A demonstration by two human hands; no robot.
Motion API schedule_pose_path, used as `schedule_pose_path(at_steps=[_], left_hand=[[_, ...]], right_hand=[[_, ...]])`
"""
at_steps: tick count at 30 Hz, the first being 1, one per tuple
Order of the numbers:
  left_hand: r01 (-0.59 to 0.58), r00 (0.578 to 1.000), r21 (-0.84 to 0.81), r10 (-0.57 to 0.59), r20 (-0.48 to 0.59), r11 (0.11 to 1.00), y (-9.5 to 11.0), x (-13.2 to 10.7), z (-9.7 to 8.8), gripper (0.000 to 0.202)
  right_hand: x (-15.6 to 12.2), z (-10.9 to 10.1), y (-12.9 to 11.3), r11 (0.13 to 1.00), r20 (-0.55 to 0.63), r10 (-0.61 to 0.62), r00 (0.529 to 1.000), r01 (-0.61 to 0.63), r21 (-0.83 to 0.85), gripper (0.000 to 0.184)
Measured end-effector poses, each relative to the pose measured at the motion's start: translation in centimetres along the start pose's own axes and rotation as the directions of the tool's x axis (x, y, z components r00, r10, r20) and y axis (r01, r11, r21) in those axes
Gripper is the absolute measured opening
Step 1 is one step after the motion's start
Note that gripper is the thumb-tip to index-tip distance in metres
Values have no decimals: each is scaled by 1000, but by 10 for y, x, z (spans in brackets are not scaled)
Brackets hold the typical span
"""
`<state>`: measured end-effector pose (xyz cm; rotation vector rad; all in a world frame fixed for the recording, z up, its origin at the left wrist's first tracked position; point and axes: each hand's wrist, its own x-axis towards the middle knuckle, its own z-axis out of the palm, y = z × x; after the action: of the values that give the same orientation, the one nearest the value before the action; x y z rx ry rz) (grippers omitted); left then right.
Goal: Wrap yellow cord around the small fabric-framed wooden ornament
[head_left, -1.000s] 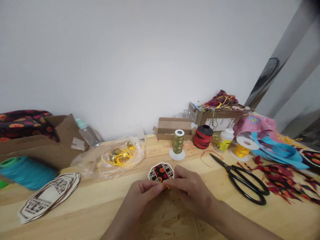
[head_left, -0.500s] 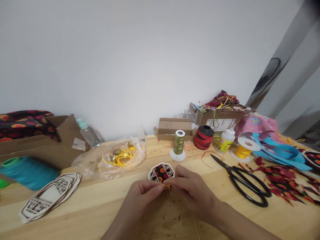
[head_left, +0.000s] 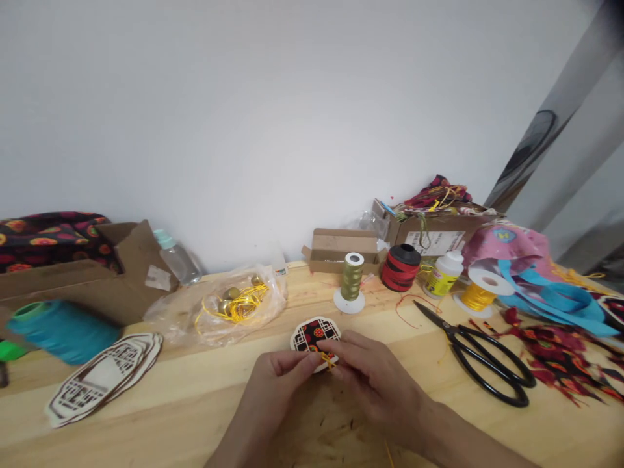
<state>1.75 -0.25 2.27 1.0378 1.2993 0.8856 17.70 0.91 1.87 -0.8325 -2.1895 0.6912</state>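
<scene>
A small wooden fretwork ornament, backed with dark flowered fabric, lies at the front middle of the table, its near edge partly behind my fingers. Yellow cord is bunched in a knot or loop at that near edge. My left hand pinches the cord between thumb and index finger. From the other side, my right hand closes on the same cord, its index finger reaching over the ornament. A loose cord tail hangs below the right hand. My fingertips hide part of the knot.
Black scissors and fabric scraps lie to the right. Behind stand a green thread spool, red cord spool and glue bottle. Stacked wooden cutouts, a blue thread cone and a plastic bag are left.
My right fingers have shifted, the index finger now further left over the ornament. The yellow cord shows more between the hands. The view has moved slightly.
</scene>
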Motion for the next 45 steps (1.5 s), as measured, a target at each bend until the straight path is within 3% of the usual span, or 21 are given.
schedule_pose_path(at_steps=[5,13,17,20,25,29,35,45], left_hand=[[-21,1000,32,21,21,999,1,1,0,23],[-59,998,54,58,25,997,-1,1,-1,20],[-23,1000,130,25,-14,991,-4,2,0,23],[-78,996,149,84,-32,986,-2,2,0,19],[-92,996,132,93,-6,987,-1,1,0,19],[-63,998,93,65,-9,994,-2,0,0,18],[22,998,20,-21,-55,1000,0,0,3,17],[3,999,-8,-4,-35,1000,3,-1,3,15]], right_hand=[[1,-2,2,999,-112,48,993,-47,11,25],[3,1,2,984,-110,176,978,-177,-1,14],[1,7,-1,957,-70,282,957,-276,84,13],[-1,14,-2,919,-1,362,932,-356,172,11],[-3,21,1,893,12,395,918,-387,231,9],[-1,16,2,938,-59,341,938,-335,91,7],[-1,14,3,993,-103,86,991,-94,-73,16],[4,10,0,985,-94,169,981,-172,-21,12]])
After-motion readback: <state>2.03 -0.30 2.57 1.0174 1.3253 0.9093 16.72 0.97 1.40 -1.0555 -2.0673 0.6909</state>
